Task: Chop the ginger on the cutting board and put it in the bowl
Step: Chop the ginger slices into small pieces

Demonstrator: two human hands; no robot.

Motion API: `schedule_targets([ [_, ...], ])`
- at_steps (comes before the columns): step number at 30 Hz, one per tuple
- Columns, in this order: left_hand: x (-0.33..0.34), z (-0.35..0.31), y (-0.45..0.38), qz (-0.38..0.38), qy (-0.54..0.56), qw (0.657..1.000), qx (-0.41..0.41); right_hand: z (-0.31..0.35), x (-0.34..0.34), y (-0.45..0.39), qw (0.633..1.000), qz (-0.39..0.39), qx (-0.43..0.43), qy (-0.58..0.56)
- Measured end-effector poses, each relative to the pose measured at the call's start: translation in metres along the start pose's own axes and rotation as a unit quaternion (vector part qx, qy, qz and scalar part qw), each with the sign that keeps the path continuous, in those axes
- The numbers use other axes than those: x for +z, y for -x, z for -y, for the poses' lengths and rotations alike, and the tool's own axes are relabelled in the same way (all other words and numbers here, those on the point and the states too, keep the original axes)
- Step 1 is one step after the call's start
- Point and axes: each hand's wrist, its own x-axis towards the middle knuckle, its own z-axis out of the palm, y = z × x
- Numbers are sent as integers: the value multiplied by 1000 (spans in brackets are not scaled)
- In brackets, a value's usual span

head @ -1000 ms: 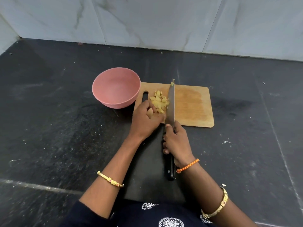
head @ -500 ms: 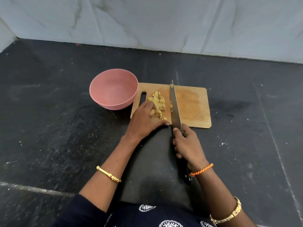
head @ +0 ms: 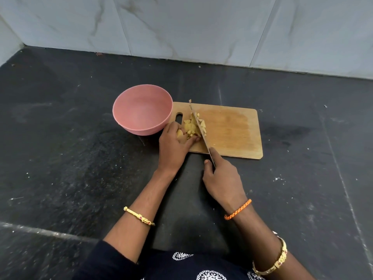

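Gripping the knife (head: pixel 198 126), the right hand (head: pixel 223 180) has its fingers (head: pixel 207 168) curled round the handle just off the near edge of the wooden cutting board (head: pixel 232 130), so the handle itself is hidden under the hand. The blade runs diagonally away from the hand, its tip pointing toward the far left corner of the board, and it stands among the ginger pieces (head: pixel 191 127), with a few pale yellow chunks on its right side and the larger heap on its left.

That heap lies on the left part of the board, beside the oval handle slot (head: pixel 178 118). The left hand (head: pixel 173 144) rests on the board's near left corner, fingers bent round the near side of the pile and touching it; a piece of ginger shows between them. Whether it pinches that piece or only holds the heap together, I cannot tell.

A pink bowl (head: pixel 142 110) stands upright on the dark desk (head: pixel 60 138), touching or just beside the board's left edge; no ginger shows inside it. Pale marbled wall tiles (head: pixel 181 27) rise behind the desk. Each wrist wears a gold bangle, and the right one also has an orange thread band (head: pixel 238 209).
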Motion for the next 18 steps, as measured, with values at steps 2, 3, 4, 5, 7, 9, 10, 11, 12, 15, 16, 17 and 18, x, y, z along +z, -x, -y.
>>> schedule_targets([
  [2, -5, 0, 2, 2, 46, 999, -16, 1, -2, 0, 999, -28, -14, -2],
  [3, -7, 0, 3, -1, 56, 998, -22, 2, -3, 0, 999, -34, -14, -3],
  [4, -9, -1, 3, -7, 52, 998, -23, 1, -4, -1, 1000, -29, -5, -6],
  [5, -9, -1, 4, -15, 40, 999, -19, 1, -6, -2, 1000, -23, 5, -17],
  [7, -9, -3, 4, -36, 14, 999, -8, -1, -9, -3, 998, -20, 23, -57],
  [9, -8, -8, 1, -51, 6, 999, -4, -3, -14, -1, 993, -21, 37, -109],
  [10, -7, -12, -1, -52, 6, 999, -1, -4, -16, -1, 990, -15, 46, -135],
  [11, -5, -15, -3, -48, 7, 999, 2, -6, -16, -1, 985, -8, 55, -165],
  [12, -3, -19, -5, -40, 8, 999, 7, -8, -17, -2, 977, -1, 69, -203],
  [15, 5, -30, -9, 1, 4, 1000, 13, -8, -20, -4, 911, 49, 148, -382],
  [16, 7, -32, -10, 13, 13, 1000, 14, -7, -23, -4, 885, 64, 166, -431],
  [17, 10, -35, -11, 23, 25, 999, 15, -7, -26, -4, 862, 79, 176, -469],
  [18, 12, -38, -12, 29, 38, 999, 15, -7, -30, -4, 840, 95, 183, -503],
])
